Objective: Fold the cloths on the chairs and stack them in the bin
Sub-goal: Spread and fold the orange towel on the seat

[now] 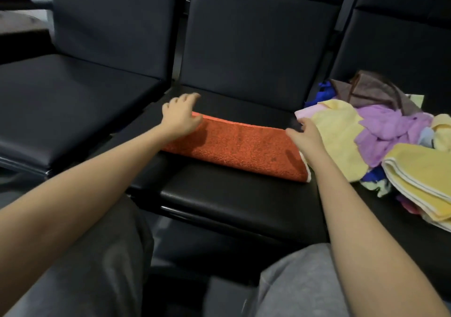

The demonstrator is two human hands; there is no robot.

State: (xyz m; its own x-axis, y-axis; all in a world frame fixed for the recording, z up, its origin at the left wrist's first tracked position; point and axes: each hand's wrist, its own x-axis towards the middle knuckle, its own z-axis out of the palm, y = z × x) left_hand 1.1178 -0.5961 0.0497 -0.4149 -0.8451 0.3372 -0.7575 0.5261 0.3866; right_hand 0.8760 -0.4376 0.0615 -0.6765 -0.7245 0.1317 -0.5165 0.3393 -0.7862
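An orange cloth lies folded into a long strip across the seat of the middle chair. My left hand hovers over the strip's far left corner with its fingers loosely spread and slightly blurred, holding nothing. My right hand rests at the far right corner, thumb touching the cloth's back edge and fingers reaching just past it. A loose pile of cloths, yellow, purple, brown and blue, covers the right chair. No bin is in view.
The left chair has a bare black seat. Black backrests rise behind all three seats. My grey-trousered knees are at the bottom, close to the front edge of the middle seat. The yellow cloth of the pile touches my right wrist.
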